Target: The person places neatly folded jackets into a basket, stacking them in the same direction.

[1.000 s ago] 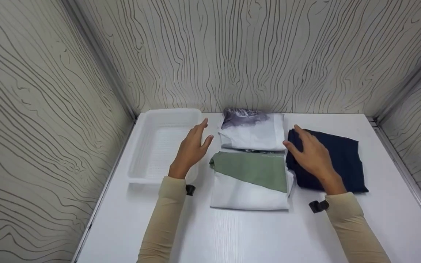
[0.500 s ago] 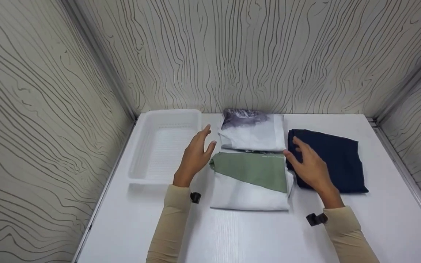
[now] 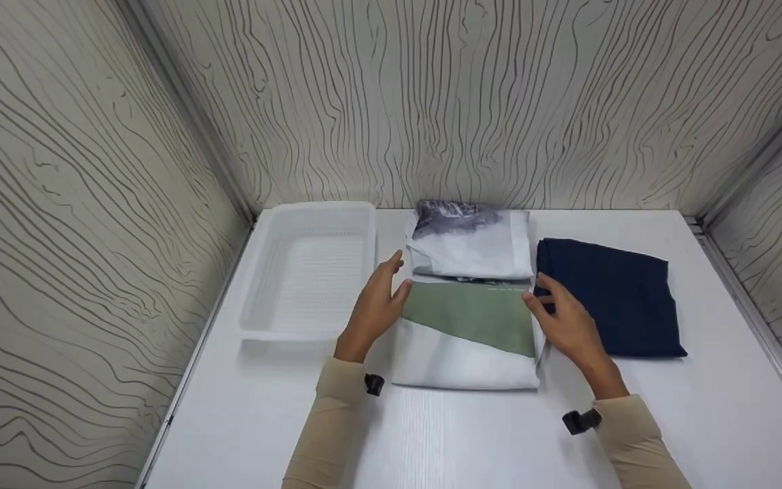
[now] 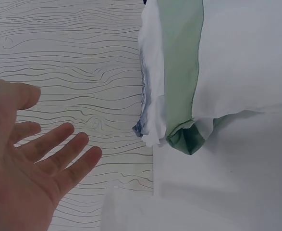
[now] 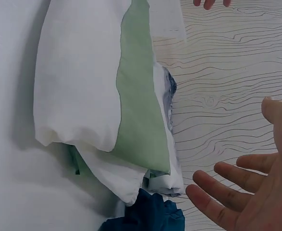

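A white basket [image 3: 306,272] sits left of the left hand [image 3: 376,309], which hangs loose-fingered, holding nothing. Between it and the equally unladen, relaxed right hand [image 3: 571,329] lies the folded green-and-white cloth [image 3: 466,339], probably light, soft and floppy, best held under both side edges to keep its folds. Right of that hand lies navy cloth [image 3: 625,299].

Left arm [image 3: 323,435] and right arm [image 3: 639,438], both in long tan cloth sleeves [image 3: 342,379], reach from the near edge toward the far side, converging. Bare left wrist [image 3: 351,345] roughly in line with its forearm. Bare left hand [image 3: 377,309]: palm turned right, fingers loosely extended, thumb apart. Bare right hand [image 3: 569,327]: palm turned left, fingers relaxed, gently bent, thumb apart. Hands well apart, about level.
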A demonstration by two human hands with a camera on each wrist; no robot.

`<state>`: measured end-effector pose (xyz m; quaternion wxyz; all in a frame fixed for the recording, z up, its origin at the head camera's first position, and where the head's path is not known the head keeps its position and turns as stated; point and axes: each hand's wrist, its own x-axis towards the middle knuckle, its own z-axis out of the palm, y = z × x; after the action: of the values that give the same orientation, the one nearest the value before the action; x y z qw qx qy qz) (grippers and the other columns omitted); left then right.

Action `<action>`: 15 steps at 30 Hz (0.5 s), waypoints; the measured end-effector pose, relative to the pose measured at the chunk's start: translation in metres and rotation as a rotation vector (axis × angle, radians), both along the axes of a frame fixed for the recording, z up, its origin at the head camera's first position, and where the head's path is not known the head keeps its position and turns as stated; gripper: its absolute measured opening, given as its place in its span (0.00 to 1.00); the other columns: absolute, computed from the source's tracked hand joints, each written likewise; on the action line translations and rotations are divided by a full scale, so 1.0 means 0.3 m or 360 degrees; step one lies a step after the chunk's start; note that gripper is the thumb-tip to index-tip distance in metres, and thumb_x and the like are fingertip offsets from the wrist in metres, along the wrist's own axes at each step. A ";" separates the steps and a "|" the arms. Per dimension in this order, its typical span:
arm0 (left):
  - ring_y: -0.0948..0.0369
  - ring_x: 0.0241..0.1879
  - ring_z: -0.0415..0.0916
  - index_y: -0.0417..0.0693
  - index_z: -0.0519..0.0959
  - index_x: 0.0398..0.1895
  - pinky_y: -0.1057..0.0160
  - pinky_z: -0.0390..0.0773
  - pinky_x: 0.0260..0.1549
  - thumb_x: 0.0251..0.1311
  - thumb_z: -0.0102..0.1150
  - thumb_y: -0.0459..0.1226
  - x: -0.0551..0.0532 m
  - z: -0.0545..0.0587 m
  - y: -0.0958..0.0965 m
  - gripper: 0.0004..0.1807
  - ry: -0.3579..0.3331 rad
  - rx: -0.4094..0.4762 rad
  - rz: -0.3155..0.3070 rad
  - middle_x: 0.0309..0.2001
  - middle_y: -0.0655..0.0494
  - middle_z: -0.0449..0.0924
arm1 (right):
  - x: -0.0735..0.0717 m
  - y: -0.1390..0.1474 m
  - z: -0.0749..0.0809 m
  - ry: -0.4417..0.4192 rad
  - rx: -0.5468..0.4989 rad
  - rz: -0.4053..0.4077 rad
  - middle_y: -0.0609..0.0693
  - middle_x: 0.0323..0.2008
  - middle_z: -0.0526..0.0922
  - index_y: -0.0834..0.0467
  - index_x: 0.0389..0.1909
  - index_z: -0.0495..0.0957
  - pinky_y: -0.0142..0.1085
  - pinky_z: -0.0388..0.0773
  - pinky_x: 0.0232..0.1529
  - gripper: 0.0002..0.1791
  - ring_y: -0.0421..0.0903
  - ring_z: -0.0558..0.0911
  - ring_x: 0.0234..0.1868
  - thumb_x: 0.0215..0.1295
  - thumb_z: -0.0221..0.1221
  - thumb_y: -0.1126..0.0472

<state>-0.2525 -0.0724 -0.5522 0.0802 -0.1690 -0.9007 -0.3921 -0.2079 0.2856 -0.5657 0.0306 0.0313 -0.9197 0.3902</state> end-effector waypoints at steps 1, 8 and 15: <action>0.50 0.72 0.74 0.46 0.59 0.85 0.48 0.77 0.69 0.82 0.54 0.44 0.003 -0.005 0.004 0.34 -0.0012 -0.0002 -0.0002 0.72 0.46 0.76 | 0.000 -0.001 -0.004 -0.0013 -0.0004 -0.0005 0.61 0.78 0.69 0.59 0.84 0.58 0.66 0.75 0.65 0.43 0.64 0.78 0.71 0.81 0.50 0.35; 0.51 0.72 0.74 0.46 0.59 0.85 0.48 0.77 0.69 0.82 0.53 0.44 0.022 -0.040 0.034 0.34 -0.0052 -0.0028 -0.0015 0.72 0.46 0.76 | 0.000 -0.001 -0.039 -0.0051 -0.0048 -0.0032 0.62 0.78 0.70 0.61 0.82 0.59 0.64 0.77 0.64 0.44 0.64 0.78 0.70 0.81 0.50 0.34; 0.50 0.74 0.72 0.43 0.60 0.84 0.48 0.74 0.72 0.81 0.55 0.41 0.033 -0.073 0.061 0.34 -0.0121 -0.0008 -0.0043 0.72 0.45 0.75 | -0.005 0.008 -0.080 -0.0042 -0.0026 -0.0046 0.66 0.76 0.70 0.65 0.81 0.61 0.65 0.73 0.68 0.42 0.67 0.74 0.73 0.82 0.51 0.38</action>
<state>-0.2425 -0.0543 -0.5741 0.0401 -0.1664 -0.9016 -0.3971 -0.2095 0.2880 -0.5898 0.0242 0.0126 -0.9171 0.3977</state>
